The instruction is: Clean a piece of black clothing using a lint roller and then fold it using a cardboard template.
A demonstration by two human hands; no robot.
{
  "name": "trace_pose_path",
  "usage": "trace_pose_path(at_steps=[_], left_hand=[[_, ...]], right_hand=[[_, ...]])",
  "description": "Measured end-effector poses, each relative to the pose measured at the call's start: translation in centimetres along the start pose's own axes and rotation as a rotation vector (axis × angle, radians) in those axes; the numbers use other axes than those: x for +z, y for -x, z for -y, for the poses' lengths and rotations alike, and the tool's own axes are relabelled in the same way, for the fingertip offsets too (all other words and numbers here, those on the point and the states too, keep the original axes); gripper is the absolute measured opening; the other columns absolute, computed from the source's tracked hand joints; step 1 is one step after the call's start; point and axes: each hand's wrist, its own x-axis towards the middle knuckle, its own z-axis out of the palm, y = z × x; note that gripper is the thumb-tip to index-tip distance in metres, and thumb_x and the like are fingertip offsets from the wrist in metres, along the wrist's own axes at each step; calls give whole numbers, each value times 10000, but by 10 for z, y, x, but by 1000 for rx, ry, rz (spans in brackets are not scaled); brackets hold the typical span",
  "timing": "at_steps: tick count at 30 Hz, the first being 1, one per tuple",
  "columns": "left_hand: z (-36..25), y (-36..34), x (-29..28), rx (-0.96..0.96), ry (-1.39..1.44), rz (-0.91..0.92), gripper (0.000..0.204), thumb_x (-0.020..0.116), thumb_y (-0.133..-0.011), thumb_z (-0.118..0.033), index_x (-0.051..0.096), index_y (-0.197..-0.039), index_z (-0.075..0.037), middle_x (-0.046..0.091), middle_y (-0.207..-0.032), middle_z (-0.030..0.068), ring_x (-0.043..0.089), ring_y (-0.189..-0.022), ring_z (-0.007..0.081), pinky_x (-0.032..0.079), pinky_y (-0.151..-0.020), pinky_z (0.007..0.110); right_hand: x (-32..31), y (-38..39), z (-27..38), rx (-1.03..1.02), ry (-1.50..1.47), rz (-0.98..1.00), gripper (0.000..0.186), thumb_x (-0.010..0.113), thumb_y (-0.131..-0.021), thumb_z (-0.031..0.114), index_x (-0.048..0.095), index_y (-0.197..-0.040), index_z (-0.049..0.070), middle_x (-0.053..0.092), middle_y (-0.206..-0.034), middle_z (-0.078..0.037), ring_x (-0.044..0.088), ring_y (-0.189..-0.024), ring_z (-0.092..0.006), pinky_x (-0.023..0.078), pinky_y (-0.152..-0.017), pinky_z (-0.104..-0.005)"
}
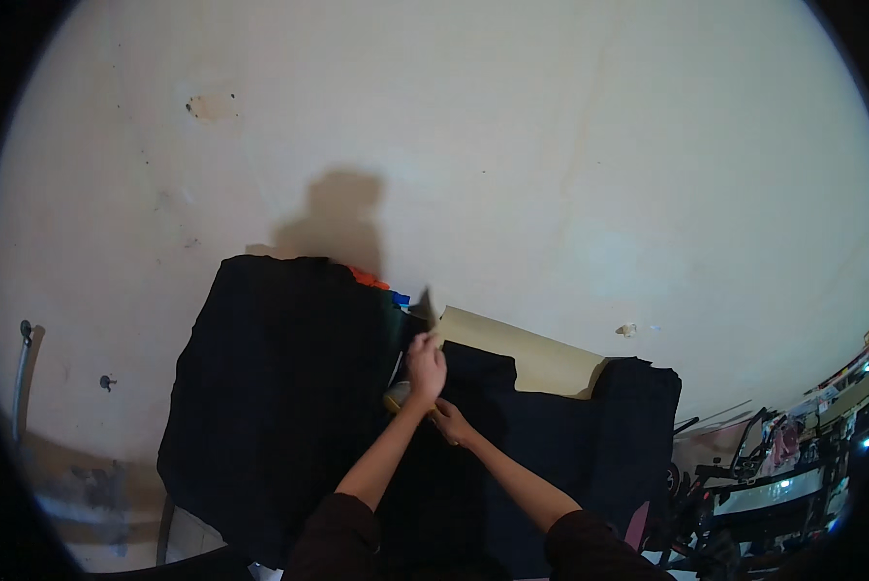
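Left hand (426,368) is grasping a blurred grey piece (427,307) at its 12 o'clock; right hand (451,424) is showing an indeterminable grip.

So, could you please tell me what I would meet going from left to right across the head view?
Grey pipe, small dark wall fitting, orange item, blue item, left hand, right hand, tan sheet, pink piece, jumble of dark equipment at the far right.

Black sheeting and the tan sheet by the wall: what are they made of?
Black sheeting: probably fabric, matte, soft irregular edges; felt or carpet possible. Tan sheet: likely paper or thin card, given its smooth, plain face and crisp upper edge.
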Motion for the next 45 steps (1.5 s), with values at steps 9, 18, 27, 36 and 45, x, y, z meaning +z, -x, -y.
trace_pose_path(at_steps=[9, 18, 27, 36, 45], left_hand=[[-26, 47, -17, 230, -39, 66, 349, 545, -779, -49, 568, -1125, -15, 537, -1089, 153, 531, -956, 315, 425, -822, 412], [-49, 34, -35, 239, -228, 312, 336, 537, -831, -138, 576, -1151, -45, 542, -1138, 141, 527, -1038, 304, 409, -883, 408], [-63, 42, -15, 186, -70, 236, 365, 556, -824, -150, 543, -1165, -21, 512, -1177, 147, 508, -1059, 329, 405, -891, 410], [-12, 33, -20, 28, 125, -67, 355, 615, -747, -64, 463, -1062, -6, 466, -1037, 194, 453, -1019, 367, 373, -887, 428], [22, 49, -41, -400, 553, -208, 381, 496, -849, 9, 345, -1199, 5, 336, -1213, 189, 461, -1120, 274, 400, -952, 353]], right_hand=[[49, -22, 6, -177, -193, -198, 331, 540, -881, 179, 486, -1153, -2, 556, -1088, -131, 512, -959, -209, 413, -837, -337], [68, -63, 0, -95, -284, -311, 376, 542, -879, 195, 466, -1194, 5, 550, -1124, -143, 522, -982, -236, 406, -860, -339], [46, -112, 32, -105, 236, -628, 417, 547, -870, 207, 451, -1222, 6, 546, -1148, -175, 531, -1017, -289, 400, -887, -354], [9, 8, 26, -483, 522, -313, 208, 585, -742, 58, 582, -942, 1, 593, -934, -176, 552, -879, -367, 443, -791, -429], [-199, 16, 56, -588, 1052, -984, 407, 560, -667, -2, 513, -1070, 24, 529, -1081, -159, 499, -1013, -338, 398, -868, -426]])
